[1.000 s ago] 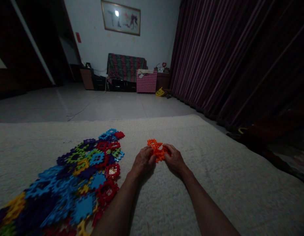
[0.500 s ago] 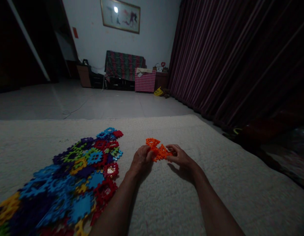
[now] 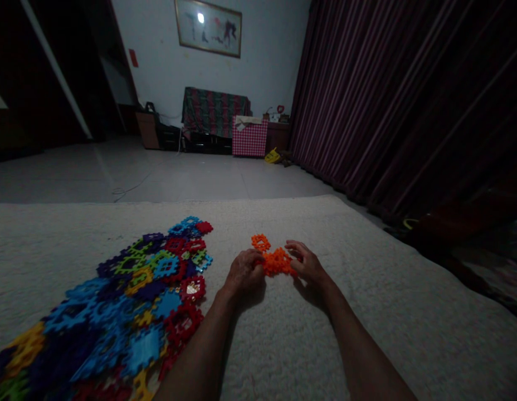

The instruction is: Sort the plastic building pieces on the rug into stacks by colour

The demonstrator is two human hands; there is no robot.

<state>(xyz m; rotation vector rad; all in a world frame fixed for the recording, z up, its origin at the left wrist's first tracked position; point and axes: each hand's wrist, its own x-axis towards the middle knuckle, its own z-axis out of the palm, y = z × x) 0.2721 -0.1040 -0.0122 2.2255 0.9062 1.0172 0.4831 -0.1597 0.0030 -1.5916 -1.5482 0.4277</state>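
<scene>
Several orange interlocking plastic pieces (image 3: 277, 262) with toothed edges are bunched between my hands on the pale quilted cover. My left hand (image 3: 244, 271) has its curled fingers and thumb closed on the left side of the bunch. On the right side, my right hand (image 3: 309, 267) grips the edge between thumb and fingers, with its upper fingers stretched over. A single orange piece with an open middle (image 3: 261, 242) lies just beyond the bunch. My fingers hide part of the held pieces.
A large heap of blue, purple, red, yellow and green toothed pieces (image 3: 137, 306) spreads over the cover (image 3: 283, 345) to the left. Past its far edge lie the tiled floor (image 3: 208, 178) and a red-checked cloth (image 3: 250, 139). Dark curtains (image 3: 367, 83) hang at right.
The bunched orange pieces now lie closer together and lower between my hands. The far orange piece shows apart from them. Both hands have shifted slightly to the right in view.
</scene>
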